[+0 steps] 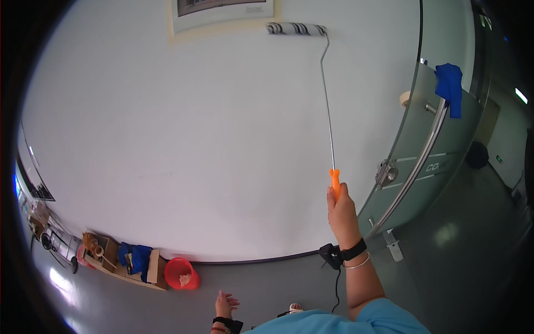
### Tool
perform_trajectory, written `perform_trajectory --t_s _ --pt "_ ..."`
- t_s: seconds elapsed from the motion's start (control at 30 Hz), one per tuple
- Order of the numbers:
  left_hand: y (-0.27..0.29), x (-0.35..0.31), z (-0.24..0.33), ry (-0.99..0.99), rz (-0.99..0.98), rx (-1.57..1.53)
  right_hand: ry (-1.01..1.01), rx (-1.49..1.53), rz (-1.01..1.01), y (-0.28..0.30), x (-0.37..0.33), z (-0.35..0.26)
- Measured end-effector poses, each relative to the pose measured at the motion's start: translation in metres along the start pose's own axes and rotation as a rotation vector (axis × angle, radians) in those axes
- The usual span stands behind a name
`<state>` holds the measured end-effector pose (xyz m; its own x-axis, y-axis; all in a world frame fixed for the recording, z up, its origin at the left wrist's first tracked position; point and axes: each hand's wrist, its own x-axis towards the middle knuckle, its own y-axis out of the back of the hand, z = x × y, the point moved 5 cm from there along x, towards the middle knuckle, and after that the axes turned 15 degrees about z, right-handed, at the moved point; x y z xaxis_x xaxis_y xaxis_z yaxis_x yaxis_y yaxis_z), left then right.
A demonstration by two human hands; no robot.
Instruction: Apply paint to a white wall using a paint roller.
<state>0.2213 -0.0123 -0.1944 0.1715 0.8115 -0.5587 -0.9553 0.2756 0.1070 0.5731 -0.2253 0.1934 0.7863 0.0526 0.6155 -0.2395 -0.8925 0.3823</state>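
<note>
My right hand [341, 214] is raised in front of the white wall [222, 128], closed round the orange handle of a paint roller [335, 181]. Its long thin metal rod runs up to a white sleeve with dark stripes, which lies level at the wall's upper part, just right of and below a framed picture [222, 15]. Whether the sleeve presses on the wall is hard to see. Low near my body hangs my left hand [226, 304], fingers loosely stretched and nothing in them. Both wrists wear black straps.
Tape edges the picture. At right a glass door [414, 139] has a long metal handle [411, 178], a blue cloth [449, 86] over it and a tape roll [405, 99]. Below the wall stand a red bucket [181, 274] and a cardboard box [158, 270]; a wheeled cart [58, 242] is farther left.
</note>
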Motion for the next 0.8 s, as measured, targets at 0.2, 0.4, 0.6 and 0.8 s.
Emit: perform_trajectory --t_s 0.2,0.4,0.6,0.8 --pt "0.011 -0.015 -0.012 0.012 0.028 0.09 -0.056 -0.046 -0.047 -0.005 -0.048 0.029" --pt "0.032 -0.014 -0.025 0.041 0.092 0.127 -0.097 -0.103 -0.096 -0.004 -0.098 0.058" --pt "0.04 -0.018 -0.026 0.051 0.079 0.147 -0.176 -0.206 -0.179 -0.011 -0.149 0.093" --pt "0.041 -0.023 -0.032 0.045 0.088 0.196 -0.196 -0.21 -0.186 -0.013 -0.19 0.12"
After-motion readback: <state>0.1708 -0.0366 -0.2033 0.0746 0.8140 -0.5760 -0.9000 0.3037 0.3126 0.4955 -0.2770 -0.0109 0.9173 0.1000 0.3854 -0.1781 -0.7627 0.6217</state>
